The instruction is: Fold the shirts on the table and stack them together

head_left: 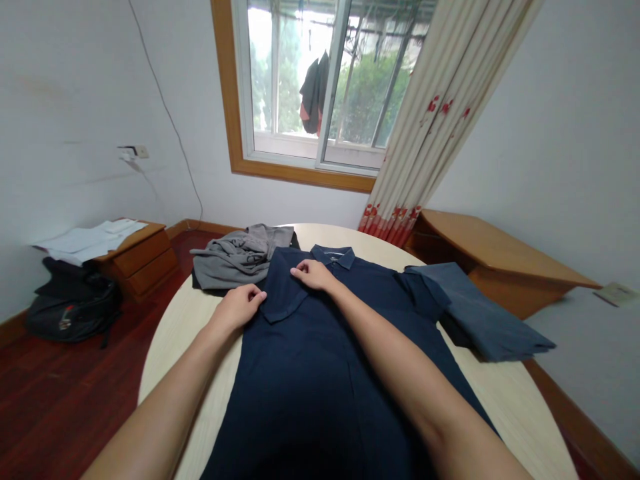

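A navy polo shirt (310, 373) lies spread over the table, its collar (334, 257) at the far end. The sleeve (283, 287) on the left is folded inward over the shirt's body. My left hand (241, 307) is closed, thumb and fingers pinching the shirt's left edge beside that sleeve. Over the folded sleeve, my right hand (314, 274) has its fingers curled together on the cloth below the collar. The other sleeve (425, 297) points out to the right. The shirt's near end runs out of view.
Crumpled grey clothing (235, 257) sits at the table's far left. Folded dark grey-blue garments (480, 310) lie at the right. Around the round table (173, 347) are a wooden desk (500, 247), a small drawer cabinet (145, 257) with papers and a black bag (70, 307).
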`<state>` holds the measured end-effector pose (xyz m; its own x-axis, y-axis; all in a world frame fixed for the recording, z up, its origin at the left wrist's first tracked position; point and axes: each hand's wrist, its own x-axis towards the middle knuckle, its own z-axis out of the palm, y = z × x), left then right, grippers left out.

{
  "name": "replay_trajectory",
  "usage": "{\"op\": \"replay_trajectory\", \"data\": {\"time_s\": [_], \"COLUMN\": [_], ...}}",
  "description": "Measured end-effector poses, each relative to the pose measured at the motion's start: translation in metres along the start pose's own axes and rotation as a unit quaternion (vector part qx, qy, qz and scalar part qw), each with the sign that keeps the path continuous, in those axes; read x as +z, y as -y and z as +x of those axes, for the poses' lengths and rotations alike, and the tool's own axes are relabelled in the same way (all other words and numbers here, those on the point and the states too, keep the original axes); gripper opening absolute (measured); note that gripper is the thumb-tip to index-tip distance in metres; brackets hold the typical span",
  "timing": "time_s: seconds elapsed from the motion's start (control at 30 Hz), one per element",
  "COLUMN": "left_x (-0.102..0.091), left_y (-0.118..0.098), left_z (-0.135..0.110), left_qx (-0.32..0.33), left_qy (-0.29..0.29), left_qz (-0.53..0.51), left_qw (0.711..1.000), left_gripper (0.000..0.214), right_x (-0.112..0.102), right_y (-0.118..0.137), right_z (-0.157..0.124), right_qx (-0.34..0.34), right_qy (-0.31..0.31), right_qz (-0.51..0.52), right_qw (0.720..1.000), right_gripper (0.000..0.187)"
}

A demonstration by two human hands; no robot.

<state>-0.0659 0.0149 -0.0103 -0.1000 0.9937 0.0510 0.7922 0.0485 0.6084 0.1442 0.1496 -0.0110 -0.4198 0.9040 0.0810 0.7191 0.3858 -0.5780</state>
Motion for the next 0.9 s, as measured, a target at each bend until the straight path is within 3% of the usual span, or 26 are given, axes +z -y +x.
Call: {"op": "replay_trajectory", "data": {"time_s": [0.1,0.2,0.3,0.4,0.57,0.7,0.77,0.83,0.9], "left_x": [0.006,0.01,0.013,0.013,0.011,0.005,0.004,0.009,0.02], "left_y": [0.003,0.007,0.011,0.013,0.012,0.002,-0.009,-0.021,-0.031], "left_z": [0.002,0.002,0.003,0.004,0.004,-0.005,-0.011,-0.015,-0.015], "left_qx": [-0.015,-0.017,-0.012,-0.005,-0.003,-0.02,0.008,0.09,0.185], "left_qy": [-0.018,-0.028,-0.038,-0.043,-0.013,-0.022,-0.08,-0.136,-0.138], "left_qz": [0.048,0.072,0.069,0.065,0.057,0.095,0.135,0.157,0.159], "left_qw": [0.999,0.997,0.997,0.997,0.998,0.995,0.988,0.974,0.96], "left_gripper": [0.011,0.011,0.008,0.01,0.01,0.011,0.019,0.028,0.035], "right_x": [-0.002,0.0,0.01,0.031,0.059,0.056,0.048,0.041,0.033], "right_y": [0.003,0.018,0.038,0.05,0.047,0.047,0.049,0.048,0.042], "right_z": [-0.019,-0.029,-0.029,-0.018,0.013,0.027,0.023,0.011,-0.007], "right_qx": [0.004,-0.02,-0.106,-0.169,-0.1,-0.079,-0.076,-0.075,-0.073], "right_qy": [0.026,-0.009,-0.063,-0.038,-0.01,-0.013,-0.019,-0.036,-0.044], "right_qz": [-0.053,-0.138,-0.149,-0.135,-0.123,-0.116,-0.111,-0.108,-0.116], "right_qw": [0.998,0.99,0.981,0.975,0.987,0.99,0.991,0.991,0.99], "right_gripper": [0.037,0.044,0.053,0.059,0.061,0.061,0.061,0.061,0.059]}}
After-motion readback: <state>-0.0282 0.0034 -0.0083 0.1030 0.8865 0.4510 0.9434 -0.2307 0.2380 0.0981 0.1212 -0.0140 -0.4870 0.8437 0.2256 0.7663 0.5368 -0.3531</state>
